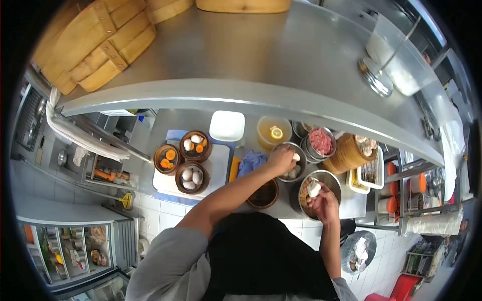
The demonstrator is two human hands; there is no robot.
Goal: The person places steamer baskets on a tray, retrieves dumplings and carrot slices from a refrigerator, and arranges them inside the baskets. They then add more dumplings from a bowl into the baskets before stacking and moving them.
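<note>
My left hand is over a metal bowl of pale rounded pieces, its fingers closed on a small white piece at the bowl's far side. Just to the right, my right hand holds a white lump above a larger metal pot with orange-brown food inside. Near my left forearm sits a bamboo steamer basket. On a white cutting board stand three small steamers: one with orange slices, one with white rounded pieces, one with both.
A steel shelf spans above the counter, with large wooden steamers on it. Behind the bowls are a tub of liquid with a lemon slice, red meat in a bowl and a white container. A blue cloth lies by my left arm.
</note>
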